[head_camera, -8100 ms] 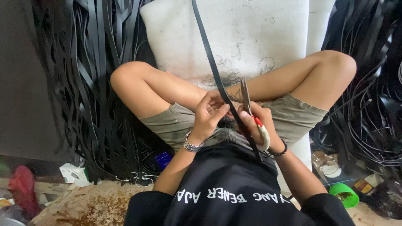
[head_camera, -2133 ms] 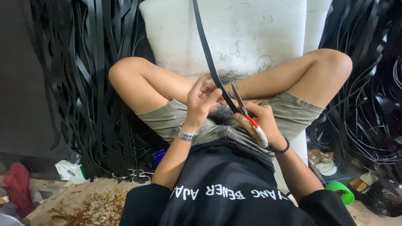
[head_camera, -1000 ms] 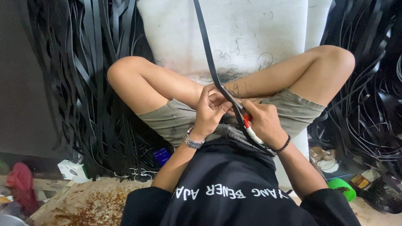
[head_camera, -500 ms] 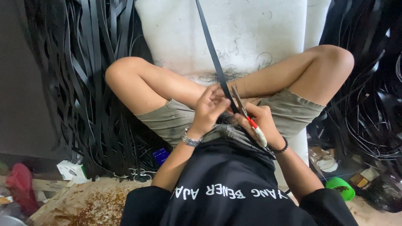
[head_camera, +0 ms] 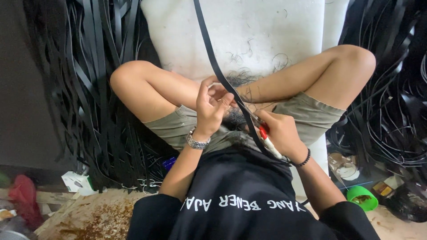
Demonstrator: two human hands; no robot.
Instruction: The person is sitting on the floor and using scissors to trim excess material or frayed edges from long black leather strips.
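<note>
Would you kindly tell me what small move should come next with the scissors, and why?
Probably close the scissors along the black strip: the left hand pinches the strip, and the right hand holds the blades against it.

The person sat cross-legged on a cushion point(head_camera: 267, 35), knees spread to either side. A long strap point(head_camera: 213, 58) ran from the top of the view down over the cushion and between the knees into the lap. The left hand point(head_camera: 211, 109) pinched the strap just left of it; the right hand point(head_camera: 282, 133) lay just right of and below it, holding a pair of scissors point(head_camera: 262, 129) against the strap. Heaps of strips point(head_camera: 89, 89) lay on both sides of the cushion. A small box point(head_camera: 75, 181) sat at the lower left, and a bowl point(head_camera: 362, 198) at the lower right.
</note>
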